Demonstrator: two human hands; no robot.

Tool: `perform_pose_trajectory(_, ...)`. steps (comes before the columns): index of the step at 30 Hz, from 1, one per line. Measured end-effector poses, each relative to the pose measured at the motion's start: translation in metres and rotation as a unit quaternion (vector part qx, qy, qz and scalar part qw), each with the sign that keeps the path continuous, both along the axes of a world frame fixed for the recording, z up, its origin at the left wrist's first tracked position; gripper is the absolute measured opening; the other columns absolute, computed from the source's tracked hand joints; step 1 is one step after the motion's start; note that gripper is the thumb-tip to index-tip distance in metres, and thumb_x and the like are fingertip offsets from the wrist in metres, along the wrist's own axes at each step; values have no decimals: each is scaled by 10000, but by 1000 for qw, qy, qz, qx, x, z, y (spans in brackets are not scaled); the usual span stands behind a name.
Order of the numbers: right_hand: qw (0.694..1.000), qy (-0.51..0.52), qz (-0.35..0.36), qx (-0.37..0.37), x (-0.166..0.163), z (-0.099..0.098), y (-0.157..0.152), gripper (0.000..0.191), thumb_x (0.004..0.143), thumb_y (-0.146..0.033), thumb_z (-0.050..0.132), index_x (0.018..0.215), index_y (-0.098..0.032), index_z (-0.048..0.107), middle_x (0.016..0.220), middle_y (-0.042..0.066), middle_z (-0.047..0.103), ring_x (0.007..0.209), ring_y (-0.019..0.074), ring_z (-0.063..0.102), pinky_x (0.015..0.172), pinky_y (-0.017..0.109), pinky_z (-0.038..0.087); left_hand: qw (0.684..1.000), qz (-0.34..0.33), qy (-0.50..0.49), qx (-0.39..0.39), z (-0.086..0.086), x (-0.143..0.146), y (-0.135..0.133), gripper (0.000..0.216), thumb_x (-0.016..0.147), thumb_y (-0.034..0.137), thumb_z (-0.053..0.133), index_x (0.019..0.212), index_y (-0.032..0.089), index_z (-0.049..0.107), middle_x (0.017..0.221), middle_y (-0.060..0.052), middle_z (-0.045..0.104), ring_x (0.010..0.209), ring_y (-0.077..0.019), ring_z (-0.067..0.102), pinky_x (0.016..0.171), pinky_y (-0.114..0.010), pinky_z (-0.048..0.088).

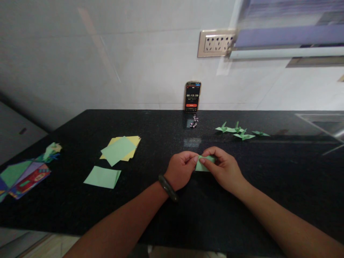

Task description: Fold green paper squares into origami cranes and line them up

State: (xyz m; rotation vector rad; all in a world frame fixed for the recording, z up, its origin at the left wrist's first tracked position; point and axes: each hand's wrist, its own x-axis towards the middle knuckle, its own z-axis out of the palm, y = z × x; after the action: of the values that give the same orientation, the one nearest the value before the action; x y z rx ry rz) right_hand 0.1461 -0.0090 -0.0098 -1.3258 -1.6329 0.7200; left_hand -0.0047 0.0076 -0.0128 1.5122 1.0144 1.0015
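Note:
Between my two hands is a small folded piece of light green paper (202,167), held just above or on the dark countertop. My left hand (181,169), with a dark bangle on its wrist, pinches the paper's left corner between thumb and forefinger. From the other side my right hand (224,170) grips it, thumb on top and fingers behind. The fingers cover much of the paper, so its full folded shape is hidden. To the left lies a green sheet folded over once (102,177). Behind that, a green square sheet (118,150) rests on a stack of yellow paper (133,140).
Several folded green paper cranes (243,136) stand at the back right. A phone (192,96) showing a running timer leans on the wall, its beaded strap (194,121) in front. Colourful paper packaging (29,179) lies at far left. A sink edge (322,123) is at right.

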Motion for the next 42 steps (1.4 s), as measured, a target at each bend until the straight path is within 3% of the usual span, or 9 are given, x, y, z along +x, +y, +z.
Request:
perform_pose_trajectory(8, 998, -35, 17, 46, 1, 2, 1, 61, 752, -238, 583, 728, -186, 563, 784, 21, 579, 739, 149, 544, 668, 266, 416, 999, 7, 23, 31, -2, -2, 1, 225, 781, 300, 510, 831, 134, 654, 688, -31, 639, 609, -119, 567, 574, -233, 465)
perform_pose_trajectory(17, 996, -26, 36, 78, 1, 8, 0, 76, 774, -208, 558, 734, -184, 619, 774, 33, 585, 736, 145, 554, 667, 274, 430, 998, 10, 41, 52, -4, -3, 1, 227, 789, 300, 504, 831, 137, 656, 687, -31, 639, 608, -119, 564, 570, -231, 458)
perform_pose_trajectory(35, 996, -11, -23, 82, -5, 5, -3, 79, 751, -209, 581, 687, -182, 619, 737, 18, 591, 700, 134, 551, 644, 257, 431, 999, -21, -45, -21, 1, 0, -3, 235, 773, 305, 523, 836, 122, 659, 656, -31, 626, 595, -118, 556, 580, -244, 450)
perform_pose_trajectory(42, 997, -5, -17, 80, -6, 5, -4, 78, 748, -223, 579, 692, -184, 617, 745, 26, 602, 701, 144, 565, 639, 272, 444, 999, 16, -44, -22, 1, 3, -4, 208, 717, 320, 592, 744, 118, 633, 614, -16, 620, 538, -97, 531, 508, -210, 410)
